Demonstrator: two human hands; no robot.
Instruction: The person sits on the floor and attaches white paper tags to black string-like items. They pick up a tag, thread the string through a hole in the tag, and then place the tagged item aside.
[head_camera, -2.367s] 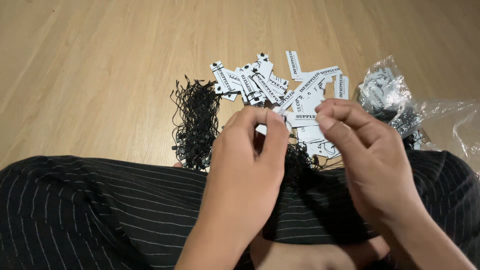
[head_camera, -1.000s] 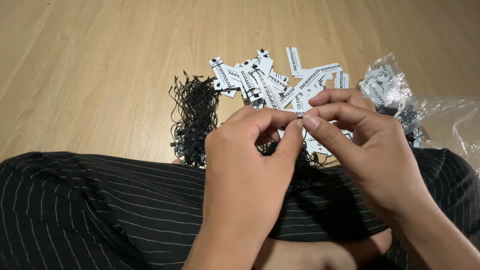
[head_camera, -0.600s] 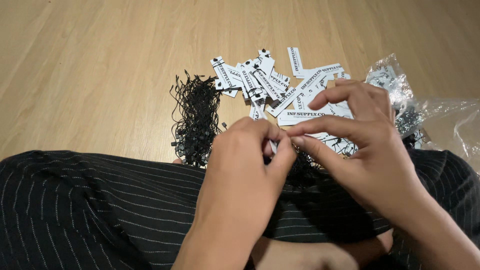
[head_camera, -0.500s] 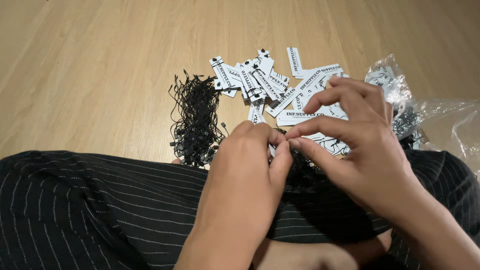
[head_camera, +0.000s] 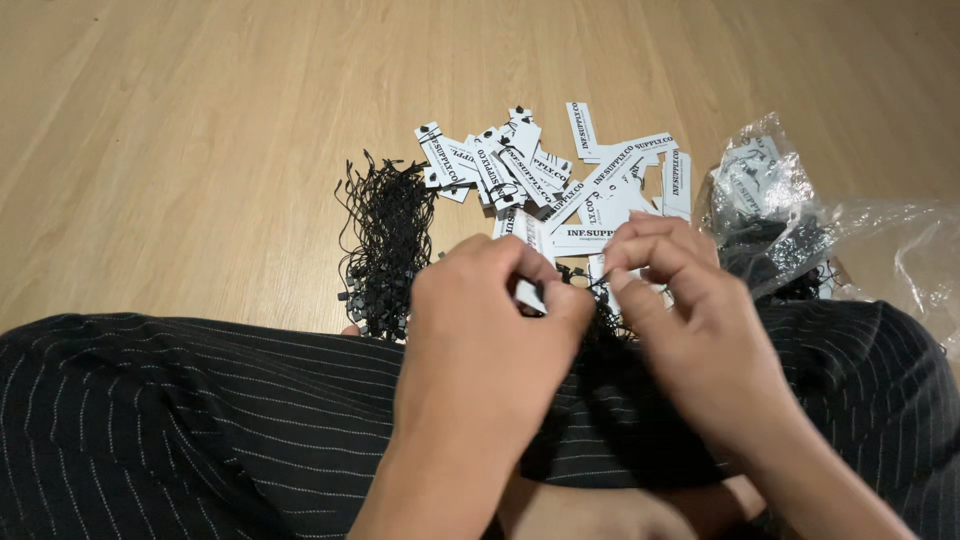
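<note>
My left hand (head_camera: 480, 330) pinches a small white paper tag (head_camera: 527, 293) between thumb and fingers, just above my lap. My right hand (head_camera: 690, 320) is beside it, its fingertips pinching a thin black string (head_camera: 598, 285) close to the tag's end. The two hands nearly touch. A pile of white tags with black print (head_camera: 560, 180) lies on the wooden floor beyond the hands. A bundle of black string loops (head_camera: 385, 235) lies to the left of the pile.
A crumpled clear plastic bag (head_camera: 800, 215) holding more tags and strings lies at the right. My crossed legs in black pinstriped trousers (head_camera: 200, 420) fill the lower part of the view. Light wooden floor (head_camera: 180, 120) stretches beyond.
Both hands dipped toward the lap and came back up slightly. The right hand's fingers shifted from over the tag pile to pinching the string beside the tag in the left hand.
</note>
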